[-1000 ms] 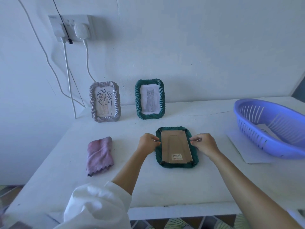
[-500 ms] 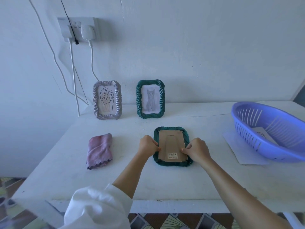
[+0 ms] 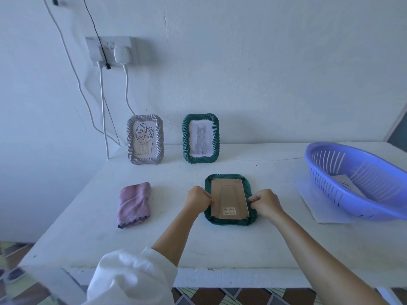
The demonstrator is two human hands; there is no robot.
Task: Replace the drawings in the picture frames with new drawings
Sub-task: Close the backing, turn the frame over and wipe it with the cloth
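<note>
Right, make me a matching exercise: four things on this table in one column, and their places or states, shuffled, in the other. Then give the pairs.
Things:
1. grey frame
2. face-down green frame
3. pink cloth
4. purple basket

Places or states:
A. folded, lying left of the hands
B. flat on the table, brown backing up, a hand at each side
C. standing at the wall, holding a leaf drawing
D. at the table's right end, resting on a paper sheet

Pairs: 1-C, 2-B, 3-A, 4-D
</note>
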